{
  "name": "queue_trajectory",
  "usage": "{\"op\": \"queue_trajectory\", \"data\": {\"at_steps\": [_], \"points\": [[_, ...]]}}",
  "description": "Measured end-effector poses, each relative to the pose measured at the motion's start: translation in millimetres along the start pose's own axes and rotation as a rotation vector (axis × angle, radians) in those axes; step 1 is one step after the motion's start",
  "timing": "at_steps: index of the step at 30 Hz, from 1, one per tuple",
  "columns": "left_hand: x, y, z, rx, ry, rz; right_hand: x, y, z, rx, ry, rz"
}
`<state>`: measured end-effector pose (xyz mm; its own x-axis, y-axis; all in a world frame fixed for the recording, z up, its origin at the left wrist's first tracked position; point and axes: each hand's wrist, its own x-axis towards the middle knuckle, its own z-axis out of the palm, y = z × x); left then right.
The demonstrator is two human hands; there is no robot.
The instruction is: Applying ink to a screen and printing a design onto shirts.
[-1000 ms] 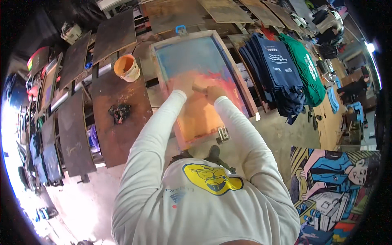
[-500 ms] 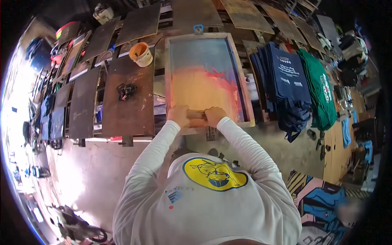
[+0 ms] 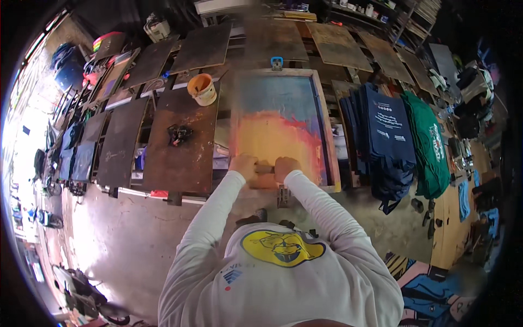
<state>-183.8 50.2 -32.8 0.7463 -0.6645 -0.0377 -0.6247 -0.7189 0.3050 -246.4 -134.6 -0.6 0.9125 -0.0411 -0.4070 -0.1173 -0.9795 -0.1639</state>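
A wooden-framed printing screen (image 3: 321, 120) lies clamped on the table, its mesh grey-blue at the far part and smeared orange and red nearer me. My left hand (image 3: 244, 167) and my right hand (image 3: 286, 167) are both closed around the ends of a wooden squeegee (image 3: 265, 168) at the screen's near end. A hinge clamp (image 3: 283, 196) shows below the near edge of the frame and a blue clamp (image 3: 277, 62) sits at the far edge.
An orange-lined bucket (image 3: 202, 95) and a dark rag (image 3: 179, 135) rest on the board (image 3: 169, 169) to the left. Stacks of navy bags (image 3: 384, 136) and green bags (image 3: 433, 147) lie to the right. More dark boards (image 3: 201, 46) line the bench.
Both hands and the squeegee moved from the screen's middle down to its near end between the earliest frame and the middle one. Since then the view has shifted, with the scene sitting lower.
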Motion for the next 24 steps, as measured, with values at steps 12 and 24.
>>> {"op": "queue_trajectory", "data": {"at_steps": [12,24], "points": [[-3,-15,28,0.026,0.253,-0.055,5,-7,9,-0.013,0.083,0.149],[27,-26,7,-0.061,-0.023,-0.068,34,5,-28,0.003,-0.088,0.097]]}}
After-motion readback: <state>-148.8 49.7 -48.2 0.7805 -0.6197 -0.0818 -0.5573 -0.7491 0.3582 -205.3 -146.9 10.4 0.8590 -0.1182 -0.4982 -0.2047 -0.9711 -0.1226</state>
